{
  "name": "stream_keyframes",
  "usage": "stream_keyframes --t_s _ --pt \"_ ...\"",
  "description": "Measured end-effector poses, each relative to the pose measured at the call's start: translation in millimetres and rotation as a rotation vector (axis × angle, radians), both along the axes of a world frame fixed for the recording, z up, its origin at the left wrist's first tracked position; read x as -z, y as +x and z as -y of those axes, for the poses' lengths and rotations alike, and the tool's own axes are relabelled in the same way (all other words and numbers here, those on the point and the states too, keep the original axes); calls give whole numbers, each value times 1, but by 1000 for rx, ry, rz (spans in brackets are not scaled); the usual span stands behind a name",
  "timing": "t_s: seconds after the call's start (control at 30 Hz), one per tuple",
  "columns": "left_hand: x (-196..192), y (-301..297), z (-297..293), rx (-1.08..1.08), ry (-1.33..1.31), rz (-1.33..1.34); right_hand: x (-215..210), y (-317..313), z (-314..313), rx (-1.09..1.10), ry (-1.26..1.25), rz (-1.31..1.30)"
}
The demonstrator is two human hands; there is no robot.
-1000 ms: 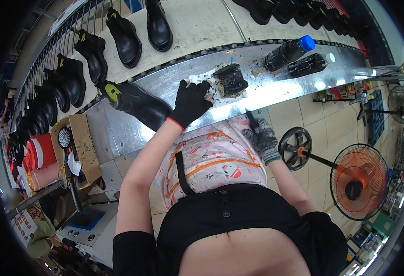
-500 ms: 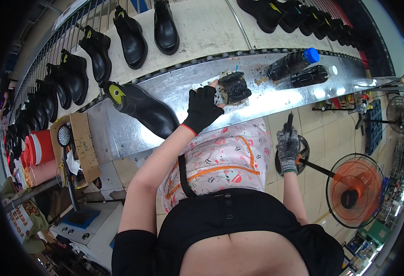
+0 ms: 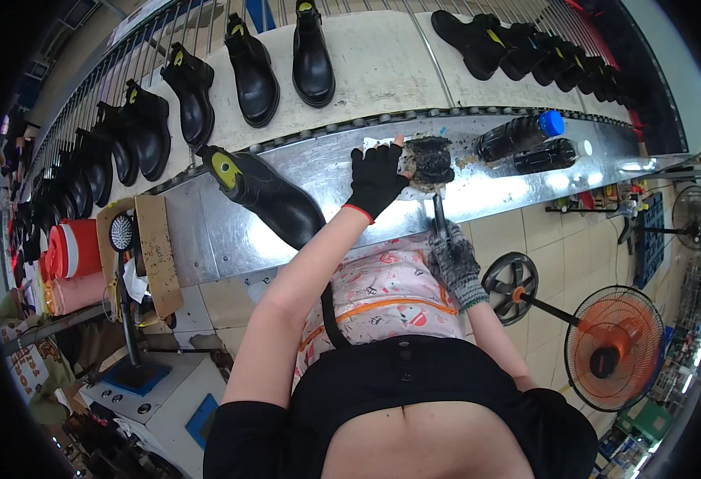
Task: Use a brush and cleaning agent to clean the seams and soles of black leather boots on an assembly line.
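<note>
My left hand [image 3: 378,180], in a black fingerless glove, lies with fingers spread on the metal ledge [image 3: 278,128], at the left edge of a black-stained pad [image 3: 430,162]. A bit of white paper shows beyond its fingertips. My right hand [image 3: 452,259], in a mottled grey glove, is closed on a dark, slim, stick-like tool [image 3: 439,214], whose tip is close to the pad's near side; its exact kind is unclear. Left of my left hand, a black ankle boot [image 3: 274,199] with a yellow-green inside lies on the ledge.
Two bottles of dark liquid, one blue-capped [image 3: 518,136] and one white-capped [image 3: 554,155], lie right of the pad. Black boots [image 3: 252,76] line the conveyor [image 3: 374,60] behind. A cardboard box [image 3: 154,255] stands left; an orange fan [image 3: 614,347] stands right.
My right hand has swung left toward the ledge with the dark tool, bringing its tip near the pad. My left hand stays beside the pad. The whole view has shifted slightly.
</note>
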State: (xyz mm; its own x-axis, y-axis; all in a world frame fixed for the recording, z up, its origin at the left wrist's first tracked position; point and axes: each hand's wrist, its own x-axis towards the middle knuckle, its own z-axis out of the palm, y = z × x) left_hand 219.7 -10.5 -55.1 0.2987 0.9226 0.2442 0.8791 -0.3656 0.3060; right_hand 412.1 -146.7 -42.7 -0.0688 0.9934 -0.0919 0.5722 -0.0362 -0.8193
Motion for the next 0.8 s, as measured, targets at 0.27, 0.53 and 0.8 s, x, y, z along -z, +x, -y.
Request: stream_keyframes --t_s 0.27,0.53,0.8 --pt "-67 -47 21 -95 51 787 15 -6 -13 129 111 83" --pt "-99 -242 14 -589 540 1011 -3 1 -3 113 -231 -332" --pt "-40 -264 -11 -189 -345 1470 -29 -15 -14 364 -367 -624"
